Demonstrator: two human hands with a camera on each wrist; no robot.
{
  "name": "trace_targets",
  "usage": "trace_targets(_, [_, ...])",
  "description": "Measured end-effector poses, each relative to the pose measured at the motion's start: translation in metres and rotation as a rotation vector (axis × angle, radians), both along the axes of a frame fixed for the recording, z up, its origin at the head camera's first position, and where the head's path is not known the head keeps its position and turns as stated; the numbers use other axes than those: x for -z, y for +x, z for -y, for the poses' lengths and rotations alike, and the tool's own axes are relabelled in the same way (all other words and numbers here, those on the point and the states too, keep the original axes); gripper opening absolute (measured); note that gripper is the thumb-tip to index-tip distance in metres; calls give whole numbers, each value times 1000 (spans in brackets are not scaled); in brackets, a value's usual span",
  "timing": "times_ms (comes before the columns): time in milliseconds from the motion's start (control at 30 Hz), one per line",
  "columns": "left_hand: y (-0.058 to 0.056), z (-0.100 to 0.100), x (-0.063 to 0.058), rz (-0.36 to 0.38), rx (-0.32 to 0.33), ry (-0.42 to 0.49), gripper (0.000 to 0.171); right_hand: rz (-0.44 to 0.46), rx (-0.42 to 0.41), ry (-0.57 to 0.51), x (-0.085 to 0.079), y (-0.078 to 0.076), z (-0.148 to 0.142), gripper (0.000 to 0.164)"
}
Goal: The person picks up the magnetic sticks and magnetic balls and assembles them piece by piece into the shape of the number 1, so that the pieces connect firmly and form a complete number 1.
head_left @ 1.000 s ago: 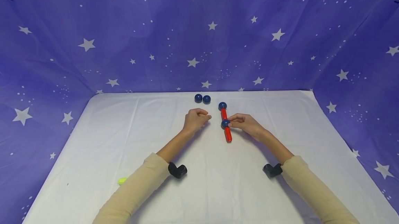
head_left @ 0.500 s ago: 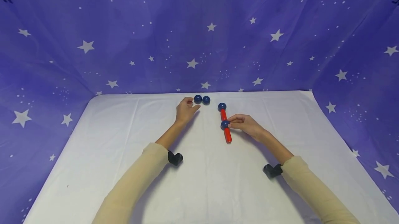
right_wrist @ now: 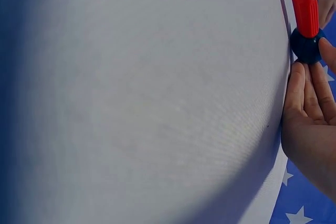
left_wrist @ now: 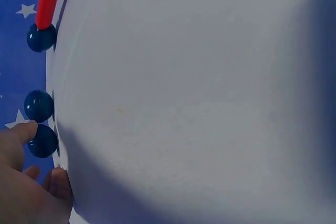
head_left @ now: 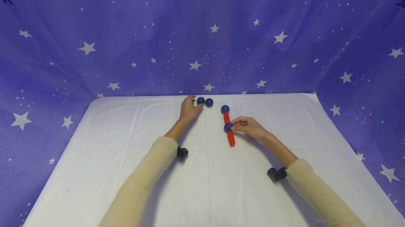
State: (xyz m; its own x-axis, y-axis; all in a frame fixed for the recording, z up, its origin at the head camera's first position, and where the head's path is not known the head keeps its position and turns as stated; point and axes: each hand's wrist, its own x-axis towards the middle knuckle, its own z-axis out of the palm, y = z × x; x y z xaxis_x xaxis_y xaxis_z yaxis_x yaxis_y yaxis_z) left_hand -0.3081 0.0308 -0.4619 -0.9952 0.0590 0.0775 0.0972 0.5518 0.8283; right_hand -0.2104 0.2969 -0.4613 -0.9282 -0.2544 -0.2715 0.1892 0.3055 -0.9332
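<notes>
Near the back edge, my left hand (head_left: pixel 188 109) is spread beside the left blue ball (head_left: pixel 200 100). In the left wrist view its thumb overlaps that ball (left_wrist: pixel 43 142), while the other fingers stand apart from it. A second blue ball (head_left: pixel 209 102) sits close to its right. My right hand (head_left: pixel 251 128) pinches the middle blue ball (head_left: pixel 227 127) of a straight chain. From that ball one red rod (head_left: pixel 226 117) runs back to an end blue ball (head_left: pixel 225 109). Another red rod (head_left: pixel 231 138) points toward the front, its flat end showing in the right wrist view.
The white-covered table (head_left: pixel 202 185) meets a purple star-printed curtain (head_left: pixel 202 37) at its back edge. A yellow-green piece (head_left: pixel 121 186) shows beside the left sleeve, mostly hidden by it. Black wrist cameras (head_left: pixel 182 153) stick out from the cuffs.
My left hand has moved back and left from near the chain to the left loose ball, its fingers spreading. My right hand keeps hold of the chain's middle ball.
</notes>
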Motion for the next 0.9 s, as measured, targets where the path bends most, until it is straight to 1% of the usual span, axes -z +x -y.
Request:
trace_targets(133, [-4,-1,0,5,25,-42,55,3,8,-3,-1,1,1,34])
trace_targets(233, [-6,-3,2,10,32,-69,53,-4,0,-4,0,0,0,35])
trace_targets(533, [-6,-7,3,10,-6,-142,49,-3,4,-2,-1,0,2,35])
trace_targets(733, [-5,-8,1,21,-18,-163,49,-5,4,2,0,-1,2,36])
trace_targets(900, [-4,-8,1,19,-25,-135,47,-2,8,-1,0,-1,1,36])
